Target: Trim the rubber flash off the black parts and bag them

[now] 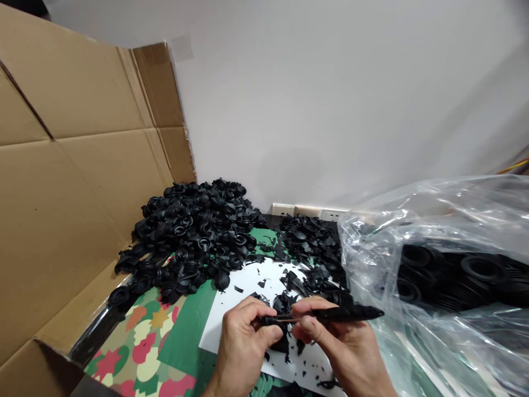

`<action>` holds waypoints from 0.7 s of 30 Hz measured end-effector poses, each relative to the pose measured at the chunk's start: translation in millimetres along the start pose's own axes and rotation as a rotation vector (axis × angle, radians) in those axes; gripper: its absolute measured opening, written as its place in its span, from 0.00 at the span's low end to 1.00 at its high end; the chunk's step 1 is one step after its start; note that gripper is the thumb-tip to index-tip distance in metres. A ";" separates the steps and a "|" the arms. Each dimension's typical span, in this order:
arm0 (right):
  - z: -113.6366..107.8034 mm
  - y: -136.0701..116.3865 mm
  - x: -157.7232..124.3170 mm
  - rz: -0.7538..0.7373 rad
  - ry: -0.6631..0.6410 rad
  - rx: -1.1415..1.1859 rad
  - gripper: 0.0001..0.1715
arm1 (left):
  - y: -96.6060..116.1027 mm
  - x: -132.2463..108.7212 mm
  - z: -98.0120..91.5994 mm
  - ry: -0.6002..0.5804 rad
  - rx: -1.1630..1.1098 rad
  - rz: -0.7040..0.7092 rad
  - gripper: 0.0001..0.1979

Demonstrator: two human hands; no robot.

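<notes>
In my left hand (248, 336), thumb and fingers are closed on a small black rubber part (268, 321). My right hand (339, 336) grips black-handled tweezers (347, 314), whose thin metal prongs point left and reach the rubber part. The fingers partly hide the contact, so I cannot tell exactly where the tips sit. Both hands are above a white sheet (223, 314) strewn with black scraps. More black rubber pieces (283, 302) lie just behind the fingers.
Ribbed black rubber parts (198, 231) are heaped at the back left, beside a cardboard box (82, 165). Black scraps (309, 237) pile up near the wall sockets (333, 215). A clear plastic bag (367, 248) on the right contains ribbed black parts. A patterned surface (140, 342) lies front left.
</notes>
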State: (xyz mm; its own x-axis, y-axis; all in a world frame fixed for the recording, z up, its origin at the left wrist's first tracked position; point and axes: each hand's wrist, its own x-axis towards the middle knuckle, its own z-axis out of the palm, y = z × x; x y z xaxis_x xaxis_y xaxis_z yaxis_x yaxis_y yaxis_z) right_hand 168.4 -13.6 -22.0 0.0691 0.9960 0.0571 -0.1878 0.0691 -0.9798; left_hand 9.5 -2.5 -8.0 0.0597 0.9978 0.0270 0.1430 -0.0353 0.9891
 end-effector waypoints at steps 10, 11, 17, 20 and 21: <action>11.5 -12.5 -4.6 -0.032 0.078 -0.032 0.14 | 0.5 0.5 0.1 -0.009 0.060 0.024 0.08; 11.3 -12.0 -4.7 -0.040 0.066 -0.039 0.13 | 0.9 0.3 0.0 -0.008 0.063 0.025 0.08; 11.3 -7.4 -8.4 -0.389 -0.066 -0.319 0.06 | 2.4 -1.6 -0.1 0.004 0.087 0.044 0.07; 7.7 -7.4 -5.8 -0.604 -0.103 -0.540 0.08 | 2.3 -3.6 1.5 -0.021 0.070 0.072 0.08; 5.3 -8.0 -3.5 -0.650 -0.064 -0.587 0.09 | 2.5 -4.2 2.4 -0.038 0.052 0.081 0.08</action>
State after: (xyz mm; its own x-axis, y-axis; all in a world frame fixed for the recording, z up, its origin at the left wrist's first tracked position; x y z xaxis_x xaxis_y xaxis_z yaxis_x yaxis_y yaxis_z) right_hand 164.5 -17.3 -13.3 -0.0710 0.7722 0.6314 0.4051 0.6007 -0.6892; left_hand 11.9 -7.0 -6.0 0.1102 0.9888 0.1005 0.1870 -0.1199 0.9750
